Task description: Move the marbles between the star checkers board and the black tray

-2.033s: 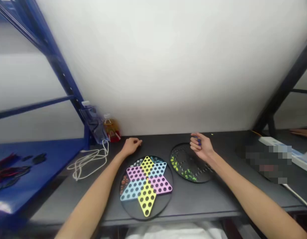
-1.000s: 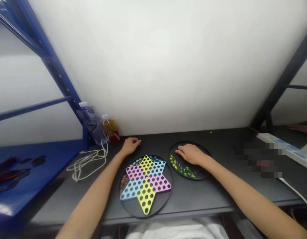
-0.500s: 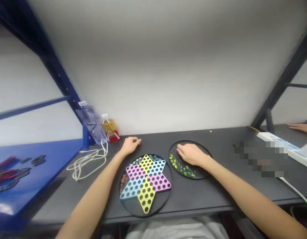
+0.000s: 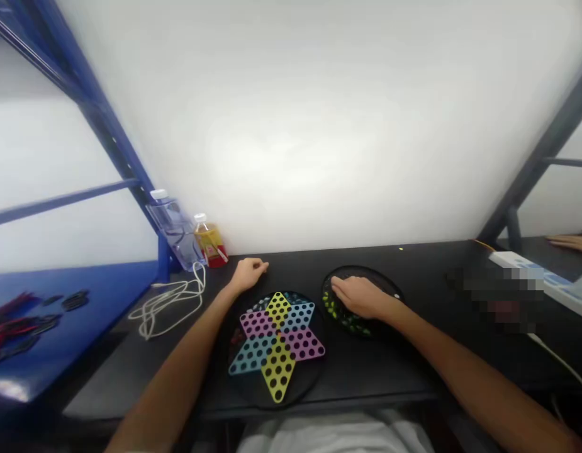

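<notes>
Black round board (image 4: 366, 272) under your R hand (image 4: 359, 297), yes? Where's it sit, and what's the hand doing?

Yep, abt 1 o'clock from you. Palm down, fingers out and close together, narrow and flat, lying on the board's left half next to the yellow-green marbles (image 4: 332, 307). Can't tell if anything's held; the palm hides that.

And your L hand (image 4: 249, 274)?

Abt 11 o'clock, loosely curled, on the dark table (image 4: 413, 358), just past the top tip of the star board (image 4: 277, 308). Not touching it, far as I can see. Can't tell if it's holding anything either. Star's yellow, pink and blue plastic, full of holes, at 12 o'clock low, right by your chest line.

Any brands or writing?

Amber bottle (image 4: 208, 244) at 10 o'clock has a red-and-yellow label, print too small to read. Clear plastic bottle (image 4: 170, 229) stands just beside it, no legible text.

What else is round you?

White cable (image 4: 172, 305) coiled at 10. Blue steel shelf (image 4: 68, 314) at 9 with red and black bits (image 4: 12, 333) on it. White power strip (image 4: 517, 263) at 2, pixelated patch (image 4: 498, 299) just beside it. Co-worker's hand (image 4: 569, 244) beyond the strip, well apart from yours.
</notes>
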